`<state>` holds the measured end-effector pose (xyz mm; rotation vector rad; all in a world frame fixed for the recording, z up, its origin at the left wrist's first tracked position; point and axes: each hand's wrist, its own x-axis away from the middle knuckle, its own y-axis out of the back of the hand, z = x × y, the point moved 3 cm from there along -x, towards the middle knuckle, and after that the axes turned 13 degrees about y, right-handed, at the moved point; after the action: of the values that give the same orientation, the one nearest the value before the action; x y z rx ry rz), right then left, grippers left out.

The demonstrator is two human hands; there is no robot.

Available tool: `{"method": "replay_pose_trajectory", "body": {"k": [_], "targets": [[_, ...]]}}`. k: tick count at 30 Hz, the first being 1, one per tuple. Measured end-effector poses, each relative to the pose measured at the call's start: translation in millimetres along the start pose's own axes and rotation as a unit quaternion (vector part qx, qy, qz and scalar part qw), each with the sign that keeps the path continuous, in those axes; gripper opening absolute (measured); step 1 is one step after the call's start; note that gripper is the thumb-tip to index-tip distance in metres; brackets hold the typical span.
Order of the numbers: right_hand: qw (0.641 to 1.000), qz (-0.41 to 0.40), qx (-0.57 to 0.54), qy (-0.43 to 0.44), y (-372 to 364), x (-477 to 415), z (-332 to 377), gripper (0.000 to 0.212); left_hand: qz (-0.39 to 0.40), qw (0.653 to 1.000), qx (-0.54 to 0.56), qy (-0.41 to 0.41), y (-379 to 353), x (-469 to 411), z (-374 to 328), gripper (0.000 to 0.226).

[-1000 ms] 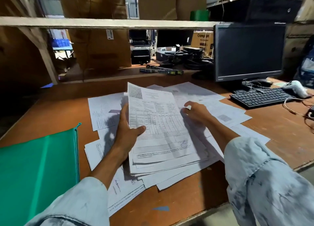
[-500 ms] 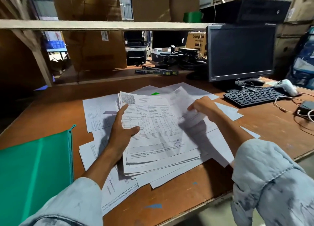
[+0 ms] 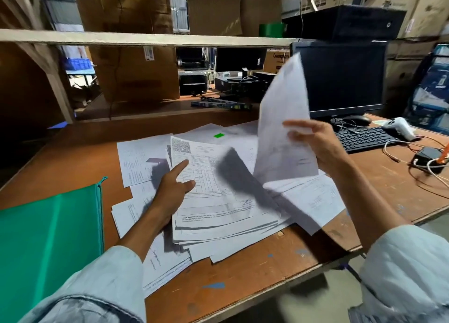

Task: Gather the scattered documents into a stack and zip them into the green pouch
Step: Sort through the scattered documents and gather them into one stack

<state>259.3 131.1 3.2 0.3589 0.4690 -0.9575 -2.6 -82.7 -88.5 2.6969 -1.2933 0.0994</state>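
Right hand (image 3: 320,145) raised above the desk (image 3: 243,281), grip pinched on the near right edge of a single sheet (image 3: 283,128), fingers in front and thumb hidden behind; sheet standing nearly upright, blank side facing the camera, its top corner in front of the dark monitor (image 3: 340,77). Left hand (image 3: 173,191) flat on the left side of the document stack (image 3: 218,201), grip loose and holding nothing, forefinger stretched over the printed top page, thumb out to the right. Stack resting mid-desk, edges uneven, a printed table and a code block at the top left of its uppermost page. More loose papers (image 3: 136,162) fanned out beneath and around, some to the left under the forearm, some to the right beneath the lifted sheet, a small green tag (image 3: 219,135) on one at the far side. Green pouch (image 3: 48,237) lying flat at the near left of the desk, zip edge toward the papers, apart from them; open or shut, cannot tell. Black keyboard (image 3: 362,138) at the far right below the monitor, cables (image 3: 413,157) beside it. Pale sleeves (image 3: 408,269) on both forearms.
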Motion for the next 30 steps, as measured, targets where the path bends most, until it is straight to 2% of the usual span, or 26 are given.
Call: {"method": "replay_pose_trajectory", "body": {"k": [3,5,6,8,9,10,13,17,19,20,24,25,27,30], "targets": [[0.975,-0.077,-0.204,0.052,-6,5,25,0.036,-0.017,0.999,-0.030,-0.018,2,2,-2,0.060],[0.963,-0.109,-0.247,0.026,-14,8,18,0.035,-0.022,0.997,-0.064,-0.046,4,3,-4,0.060],[0.972,-0.093,-0.216,-0.019,-24,11,11,0.033,-0.023,0.994,-0.089,-0.065,4,4,-6,0.060],[0.995,0.039,-0.006,-0.089,-47,23,-2,0.027,-0.025,0.992,-0.092,-0.079,4,5,-6,0.059],[0.986,0.099,0.098,-0.094,-56,28,-9,0.026,-0.024,0.994,-0.073,-0.074,4,6,-7,0.056],[0.975,0.127,0.155,-0.096,-63,33,-16,0.027,-0.023,0.996,-0.054,-0.069,4,6,-7,0.051],[0.970,0.123,0.180,-0.103,-83,41,-27,0.027,-0.023,0.998,0.031,-0.040,0,12,-9,0.037],[0.957,0.130,0.239,-0.100,-105,49,-33,0.027,0.046,0.984,0.167,0.038,-2,11,-6,0.040],[0.954,0.137,0.251,-0.089,-113,53,-33,0.025,0.045,0.991,0.126,0.006,0,9,-4,0.033],[0.954,0.143,0.247,-0.092,-114,54,-33,0.025,0.030,0.995,0.090,-0.015,1,8,-3,0.036],[0.949,0.204,0.206,-0.122,-102,46,-35,0.022,-0.005,0.995,0.038,-0.087,3,4,-3,0.069],[0.951,0.194,0.210,-0.117,-93,40,-38,0.024,-0.011,0.994,0.024,-0.109,4,2,-3,0.078],[0.954,0.100,0.267,-0.096,-63,24,-50,0.031,-0.006,0.990,0.021,-0.136,5,1,-4,0.089],[0.898,0.004,0.420,-0.128,-5,6,-81,0.053,-0.001,0.990,0.013,-0.141,4,-1,-2,0.086]]}}
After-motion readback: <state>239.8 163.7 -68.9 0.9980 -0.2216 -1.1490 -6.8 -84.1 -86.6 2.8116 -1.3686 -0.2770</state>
